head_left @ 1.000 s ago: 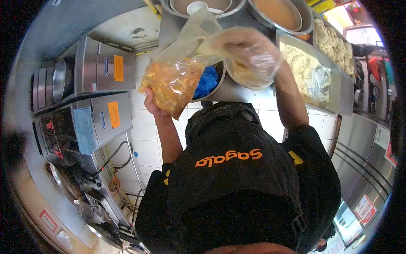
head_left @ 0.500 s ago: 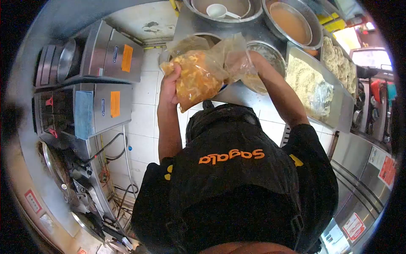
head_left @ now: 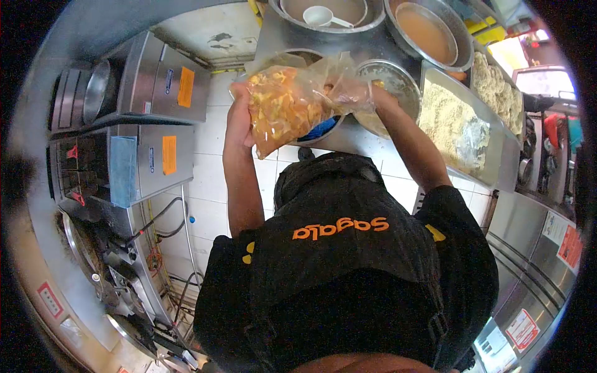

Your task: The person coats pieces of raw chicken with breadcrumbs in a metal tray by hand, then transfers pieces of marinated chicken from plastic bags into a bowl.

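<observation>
A clear plastic bag (head_left: 283,112), bulging with orange-yellow saucy pieces, is held tilted over the front edge of the steel counter. My left hand (head_left: 239,115) is closed around its full lower end at the left. At the bag's loose, crumpled neck is my right hand (head_left: 367,96), closed on the plastic; its fingers are partly covered by the film. Under the bag sits a metal bowl (head_left: 336,129), mostly hidden, with something blue (head_left: 318,128) inside. Another metal bowl (head_left: 407,87) stands just behind my right hand.
A tray of pale flour-like powder (head_left: 454,118) lies to the right. Farther back are a pot with a white scoop (head_left: 318,16) and a basin of brownish liquid (head_left: 426,31). Steel appliances (head_left: 168,155) with orange labels and a stove line the left side.
The bag's full end and my left hand have shifted slightly left and turned. More of the blue thing in the bowl below now shows. Both hands keep their hold.
</observation>
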Demonstrator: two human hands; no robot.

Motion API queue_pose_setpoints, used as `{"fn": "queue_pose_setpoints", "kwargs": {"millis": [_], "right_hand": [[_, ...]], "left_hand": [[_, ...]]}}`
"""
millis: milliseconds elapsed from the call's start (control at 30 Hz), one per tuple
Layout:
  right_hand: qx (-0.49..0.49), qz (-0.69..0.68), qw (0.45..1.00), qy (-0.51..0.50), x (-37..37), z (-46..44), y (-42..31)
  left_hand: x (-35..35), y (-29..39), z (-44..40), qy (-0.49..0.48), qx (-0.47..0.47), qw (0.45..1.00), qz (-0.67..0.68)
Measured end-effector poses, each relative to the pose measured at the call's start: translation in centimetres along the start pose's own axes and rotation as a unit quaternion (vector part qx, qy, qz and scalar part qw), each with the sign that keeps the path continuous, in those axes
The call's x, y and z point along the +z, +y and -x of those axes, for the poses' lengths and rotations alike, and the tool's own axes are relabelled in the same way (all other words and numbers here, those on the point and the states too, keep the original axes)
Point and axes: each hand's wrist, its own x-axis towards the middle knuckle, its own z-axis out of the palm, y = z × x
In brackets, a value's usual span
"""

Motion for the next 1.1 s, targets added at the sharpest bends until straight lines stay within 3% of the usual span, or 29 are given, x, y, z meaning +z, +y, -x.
{"fn": "queue_pose_setpoints", "kwargs": {"millis": [33,100,200,300,400,500,567,633,700,767,867,1067,1100], "right_hand": [[0.015,-0.003,0.999,0.048,0.0,-0.2,-1.4],[0.23,-0.075,0.964,0.111,-0.4,-0.5,-5.0],[0.212,-0.2,0.943,0.161,0.5,-1.1,-4.7],[0.121,-0.367,0.908,0.165,1.5,-1.1,-6.4],[0.105,-0.368,0.919,0.096,1.4,-1.0,-5.7],[0.059,-0.486,0.862,0.131,2.4,-1.1,-6.0],[0.006,-0.28,0.952,0.119,2.7,-1.4,-3.7],[0.004,-0.258,0.96,0.105,2.7,-1.4,-3.5],[0.049,-0.423,0.9,0.091,2.7,-0.9,-4.0],[0.001,-0.217,0.969,0.116,1.6,-0.3,-4.9],[-0.036,-0.009,0.988,0.151,0.8,0.2,-5.7],[0.014,-0.011,0.995,0.097,0.8,0.5,-5.1],[0.032,-0.016,0.997,0.075,0.6,0.6,-5.0]], "left_hand": [[0.5,0.4,0.3,0.01,0.004,1.0,-0.006],[1.5,1.0,1.0,0.024,0.008,1.0,-0.008],[2.3,1.4,1.5,0.027,0.019,0.999,-0.02],[2.6,1.6,1.1,0.014,0.056,0.994,-0.091],[2.8,1.4,0.6,0.019,0.097,0.978,-0.184],[2.6,1.9,-0.2,0.044,0.139,0.935,-0.323],[2.5,2.3,-0.3,0.035,0.183,0.883,-0.431],[2.7,2.5,-0.5,0.06,0.22,0.831,-0.507],[3.1,2.6,-0.8,0.074,0.246,0.79,-0.556],[3.3,2.2,-1.5,0.077,0.26,0.771,-0.577],[3.5,1.8,-2.2,0.098,0.262,0.745,-0.605],[2.6,0.9,-3.7,0.067,0.244,0.786,-0.564],[2.9,0.9,-3.7,0.071,0.203,0.813,-0.542]]}}
